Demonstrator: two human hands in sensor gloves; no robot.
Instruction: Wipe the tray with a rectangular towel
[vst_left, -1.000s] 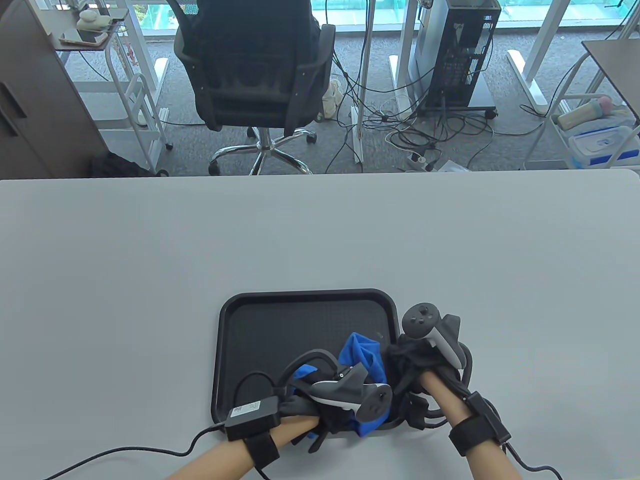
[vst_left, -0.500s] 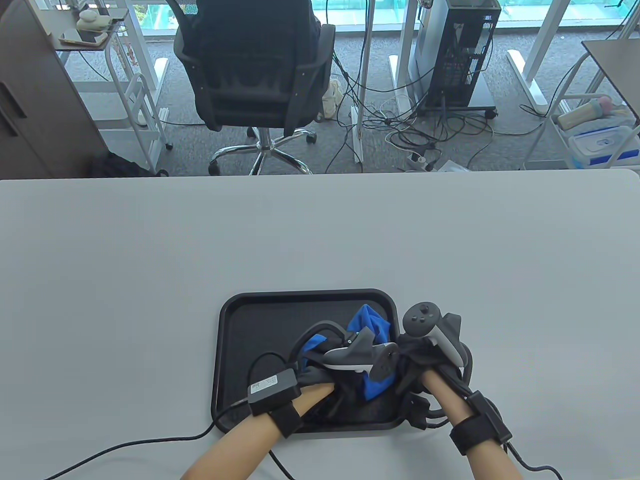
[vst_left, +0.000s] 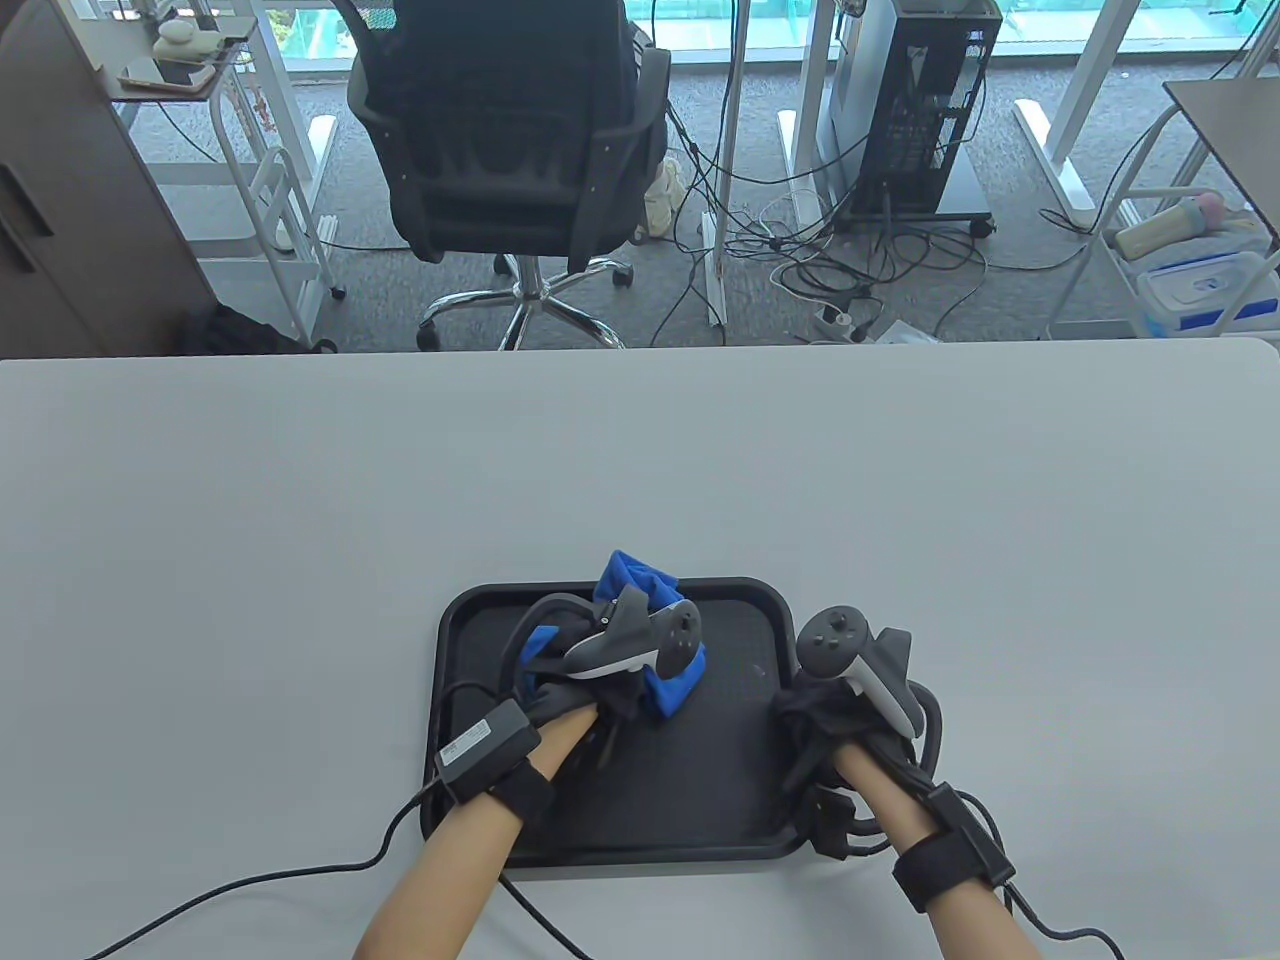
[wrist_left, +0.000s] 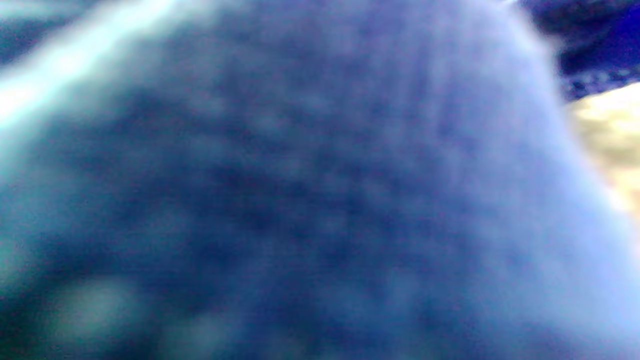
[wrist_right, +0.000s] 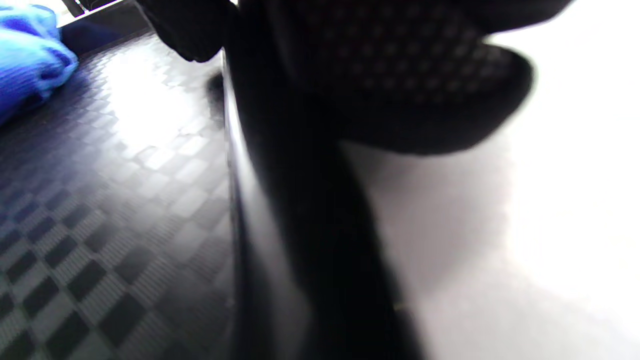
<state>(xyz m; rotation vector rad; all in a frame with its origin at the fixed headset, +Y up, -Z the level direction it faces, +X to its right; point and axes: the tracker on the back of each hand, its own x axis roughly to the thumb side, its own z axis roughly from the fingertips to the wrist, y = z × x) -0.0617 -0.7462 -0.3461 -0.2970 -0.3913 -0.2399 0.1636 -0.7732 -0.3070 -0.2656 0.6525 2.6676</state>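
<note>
Since the earlier frames, the crumpled blue rectangular towel (vst_left: 650, 640) has been carried from the near right part of the black rectangular plastic tray (vst_left: 500, 620) to its far edge, left of centre, under the left hand (vst_left: 585, 685). That hand's fingers are hidden beneath its tracker and the cloth, which is bunched around and gripped by them; the left wrist view is filled with blurred blue fabric and nothing else can be made out there. The right hand (vst_left: 835, 715) is held on the tray's right rim, its gloved fingers (wrist_right: 400, 75) draped over the rim in the right wrist view, though the exact grip cannot be told. Both forearms are cut off at the bottom edge. The tray is set near the front of a pale grey counter (vst_left: 300, 500). Beyond it, a black office chair (vst_left: 510, 130), a computer tower (vst_left: 925, 100) and tangled floor cables (vst_left: 800, 250) are seen on grey carpet.
</note>
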